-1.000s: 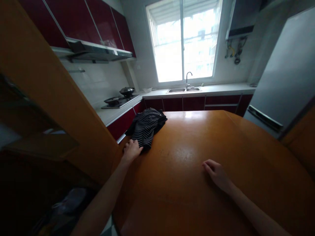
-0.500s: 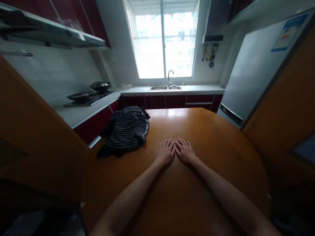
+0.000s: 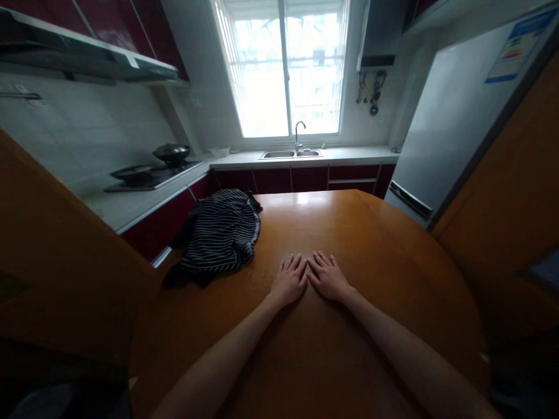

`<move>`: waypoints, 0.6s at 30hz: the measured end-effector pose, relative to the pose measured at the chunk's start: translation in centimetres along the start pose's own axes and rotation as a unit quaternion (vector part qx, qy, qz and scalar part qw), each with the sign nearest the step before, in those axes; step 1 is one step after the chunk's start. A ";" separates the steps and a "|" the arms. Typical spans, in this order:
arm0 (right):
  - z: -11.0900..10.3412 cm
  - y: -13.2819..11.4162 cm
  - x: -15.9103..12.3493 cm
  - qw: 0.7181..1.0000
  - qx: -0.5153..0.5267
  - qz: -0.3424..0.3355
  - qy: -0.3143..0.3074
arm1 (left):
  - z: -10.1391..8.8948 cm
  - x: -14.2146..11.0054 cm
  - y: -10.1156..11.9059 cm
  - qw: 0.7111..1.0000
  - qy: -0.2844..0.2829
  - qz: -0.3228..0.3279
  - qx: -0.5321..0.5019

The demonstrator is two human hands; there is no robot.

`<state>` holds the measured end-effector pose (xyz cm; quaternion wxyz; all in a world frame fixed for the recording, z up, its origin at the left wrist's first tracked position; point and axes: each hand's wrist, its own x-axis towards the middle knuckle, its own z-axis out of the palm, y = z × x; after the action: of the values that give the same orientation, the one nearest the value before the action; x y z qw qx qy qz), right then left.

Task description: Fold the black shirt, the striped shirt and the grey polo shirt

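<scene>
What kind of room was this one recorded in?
Most likely a home kitchen: a double sink sits under the window, pans stand on a stove at left, and what looks like a fridge stands at right.

strong daylight is coming through the overexposed window, the table is reflecting glare, and the lower corners are lying dark.

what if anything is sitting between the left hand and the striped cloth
Nothing visible stands in the way: the left hand lies flat on the wooden table, the striped cloth lies farther forward to its left, and only tabletop shows between them.
</scene>
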<state>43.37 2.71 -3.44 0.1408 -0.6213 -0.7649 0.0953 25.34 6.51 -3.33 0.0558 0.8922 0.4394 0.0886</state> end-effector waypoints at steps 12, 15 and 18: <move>0.2 0.3 0.0 1.000 0.004 -0.004 0.010 | 0.3 0.1 -0.3 1.000 0.010 0.004 -0.015; 0.3 0.3 0.0 1.000 0.007 -0.004 0.011 | 0.4 0.0 -0.3 0.999 0.021 0.006 -0.024; 0.4 0.5 -0.1 1.000 0.009 -0.004 0.011 | 0.4 0.0 -0.4 0.999 0.037 0.011 -0.039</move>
<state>43.70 2.77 -3.97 0.1553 -0.6178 -0.7650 0.0952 25.13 6.72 -3.83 0.0732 0.8903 0.4274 0.1390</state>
